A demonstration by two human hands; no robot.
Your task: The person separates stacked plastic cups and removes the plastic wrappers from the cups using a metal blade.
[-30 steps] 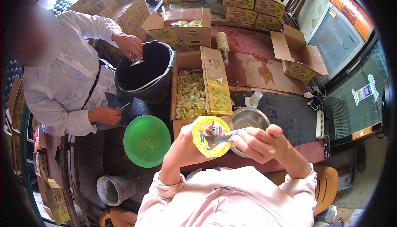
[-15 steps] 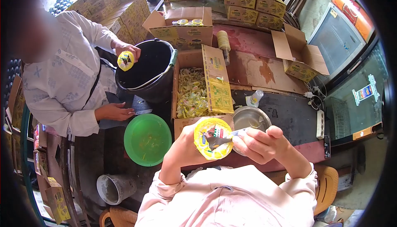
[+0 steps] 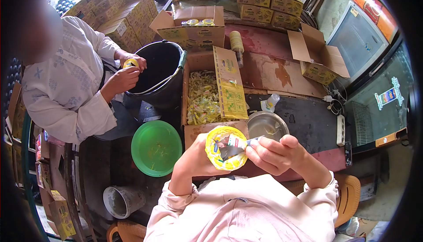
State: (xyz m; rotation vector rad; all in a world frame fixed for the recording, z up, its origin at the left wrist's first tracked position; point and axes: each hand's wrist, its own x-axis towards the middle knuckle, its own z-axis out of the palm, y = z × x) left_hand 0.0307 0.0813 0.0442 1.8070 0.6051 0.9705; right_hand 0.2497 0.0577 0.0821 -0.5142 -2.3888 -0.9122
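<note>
My left hand is wrapped round a plastic cup with a yellow printed film lid, its top tilted towards me. The lid is cut open, with a dark gap in the middle. In my right hand, fingers pinched, is what looks like a small knife, its greyish blade lying over the cut lid. How far the blade reaches inside cannot be made out. Beyond the cup stand a metal bowl and a carton full of yellow film scraps.
A co-worker at the left holds another yellow-lidded cup beside a black bucket. A green basin, a grey pail, a clear cup, stacked cups, an open box and a power strip stand around.
The blade has shifted slightly within the lid opening and the film has folded differently. The co-worker's lower hand has risen to the cup, now held in both hands by the bucket.
</note>
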